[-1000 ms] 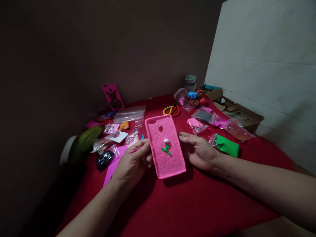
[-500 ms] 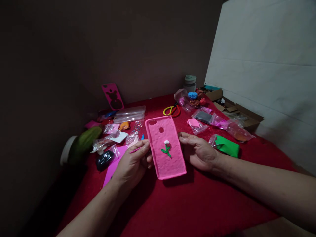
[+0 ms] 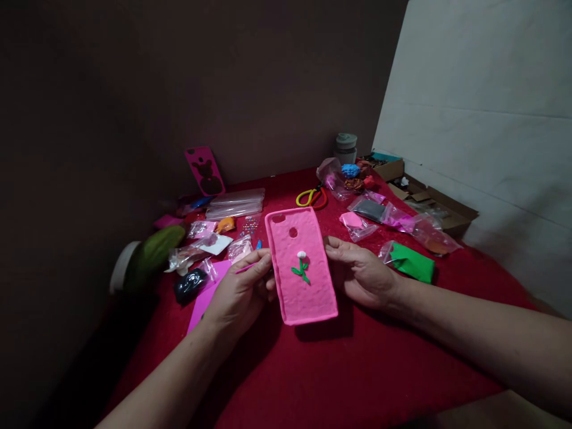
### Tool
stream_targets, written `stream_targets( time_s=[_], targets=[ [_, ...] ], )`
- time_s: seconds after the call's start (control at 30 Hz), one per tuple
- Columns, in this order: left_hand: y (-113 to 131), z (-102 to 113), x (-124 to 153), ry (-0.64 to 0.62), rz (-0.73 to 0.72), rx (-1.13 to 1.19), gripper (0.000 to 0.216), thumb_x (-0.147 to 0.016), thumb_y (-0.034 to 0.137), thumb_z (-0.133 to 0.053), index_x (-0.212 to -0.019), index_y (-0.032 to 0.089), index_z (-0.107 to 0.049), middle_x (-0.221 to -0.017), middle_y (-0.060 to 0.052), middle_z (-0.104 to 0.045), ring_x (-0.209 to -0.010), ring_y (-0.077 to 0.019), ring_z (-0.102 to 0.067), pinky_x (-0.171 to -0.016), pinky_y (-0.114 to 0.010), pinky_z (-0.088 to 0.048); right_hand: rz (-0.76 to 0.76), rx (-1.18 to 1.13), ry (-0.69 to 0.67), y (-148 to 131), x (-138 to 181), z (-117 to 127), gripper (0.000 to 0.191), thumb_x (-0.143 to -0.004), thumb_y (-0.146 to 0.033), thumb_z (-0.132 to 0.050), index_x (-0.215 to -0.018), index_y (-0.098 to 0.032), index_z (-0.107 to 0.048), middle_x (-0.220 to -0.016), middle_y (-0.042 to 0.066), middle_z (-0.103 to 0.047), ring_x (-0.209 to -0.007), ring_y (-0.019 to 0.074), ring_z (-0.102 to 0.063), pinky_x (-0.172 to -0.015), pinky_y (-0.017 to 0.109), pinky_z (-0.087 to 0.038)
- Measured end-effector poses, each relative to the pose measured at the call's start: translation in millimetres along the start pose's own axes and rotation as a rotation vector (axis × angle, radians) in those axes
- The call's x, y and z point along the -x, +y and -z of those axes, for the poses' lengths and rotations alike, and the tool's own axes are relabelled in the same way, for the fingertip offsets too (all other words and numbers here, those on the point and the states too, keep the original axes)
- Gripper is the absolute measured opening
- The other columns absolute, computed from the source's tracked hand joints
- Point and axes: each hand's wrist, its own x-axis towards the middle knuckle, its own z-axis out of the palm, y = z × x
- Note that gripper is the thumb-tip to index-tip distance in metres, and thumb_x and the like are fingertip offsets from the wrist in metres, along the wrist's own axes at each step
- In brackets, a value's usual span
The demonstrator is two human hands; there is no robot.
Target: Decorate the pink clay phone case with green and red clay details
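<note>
A pink clay-covered phone case (image 3: 300, 265) is held a little above the red tablecloth (image 3: 339, 369), between both hands. A small white flower with a green stem (image 3: 301, 266) sits on its face. My left hand (image 3: 241, 292) grips the case's left edge and also pinches a thin pink stick (image 3: 245, 269). My right hand (image 3: 360, 273) holds the case's right edge with fingers curled under it.
Several small plastic bags of coloured clay lie around: a green one (image 3: 411, 262), black (image 3: 190, 284), grey (image 3: 369, 210), pink (image 3: 353, 221). Scissors (image 3: 311, 197), clear cases (image 3: 235, 204), another pink case (image 3: 204, 171) against the wall, a jar (image 3: 346, 148), cardboard boxes (image 3: 435, 205).
The case and both hands have shifted very slightly; the view has tilted a little. Nothing was picked up or let go.
</note>
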Motion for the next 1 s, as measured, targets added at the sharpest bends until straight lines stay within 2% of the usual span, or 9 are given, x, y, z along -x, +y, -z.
stream_targets(
  time_s=[0.33,0.5,1.0],
  targets=[
    [-0.1,-0.2,0.5,-0.041,-0.013,0.007,0.02,-0.084,0.024,-0.07,-0.073,0.013,-0.058,-0.058,0.002,-0.045,-0.049,-0.0071,-0.039,-0.048,-0.019,-0.036,0.014,0.042,-0.008,-0.5,0.1,0.0,0.012,-0.082,-0.023,-0.069,-0.093,-0.021,-0.065,-0.078,-0.001,-0.067,-0.081,0.0166,-0.063,-0.091,0.04,-0.043],
    [0.3,1.2,-0.1,-0.033,-0.012,0.007,0.017,-0.084,0.024,-0.07,-0.076,0.013,-0.06,-0.059,0.002,-0.046,-0.049,-0.0067,-0.039,-0.047,-0.018,-0.036,0.013,0.05,-0.013,-0.1,0.1,-0.3,0.015,-0.08,-0.025,-0.072,-0.091,-0.021,-0.064,-0.079,-0.001,-0.068,-0.074,0.0146,-0.062,-0.088,0.039,-0.045],
    [-0.5,0.1,0.1,-0.039,0.0,0.012,0.018,-0.085,0.025,-0.07,-0.078,0.013,-0.059,-0.059,0.002,-0.046,-0.048,-0.007,-0.04,-0.046,-0.018,-0.038,0.017,0.049,0.005,-1.3,-1.0,2.8,0.017,-0.077,-0.023,-0.074,-0.087,-0.02,-0.06,-0.076,-0.002,-0.067,-0.068,0.0131,-0.062,-0.077,0.034,-0.047]
  ],
)
